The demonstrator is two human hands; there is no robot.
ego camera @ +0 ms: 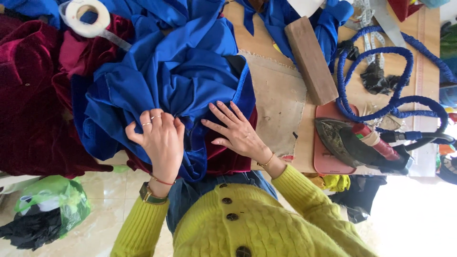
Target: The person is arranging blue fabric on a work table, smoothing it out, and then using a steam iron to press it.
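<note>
The left hand (162,135) is closed into a loose fist on the blue cloth (176,66), with a fold of it bunched between the thumb and the curled fingers. The right hand (235,128) lies open and flat, fingers spread, pressing on the near edge of the same cloth where it meets a piece of dark red velvet (228,157). The blue cloth sits in a big crumpled heap in the middle of the wooden table (266,43), spilling toward the near edge just in front of the person's yellow cardigan (257,223).

Several things could go wrong from this position. A good part of the cloth hangs over the near edge, so if the left hand lets go, its weight may drag the rest toward the floor. The velvet under the right hand is slippery-looking, and a pull on the blue layer could slide both pieces out of line. More red velvet (28,95) lies at the left, touching the heap, and could get caught up in any tug. The roll of white tape (85,16) rests on the far left of the pile and may roll off if the cloth shifts. The iron (352,140) stands on its red pad (328,157) at the right, apart from the cloth; whether it is hot cannot be told, but a wide sweep of fabric, or a snag on its blue cord (395,100), could bring them together. The wooden block (312,59) lies on the burlap pad (276,104), just beside the heap.
</note>
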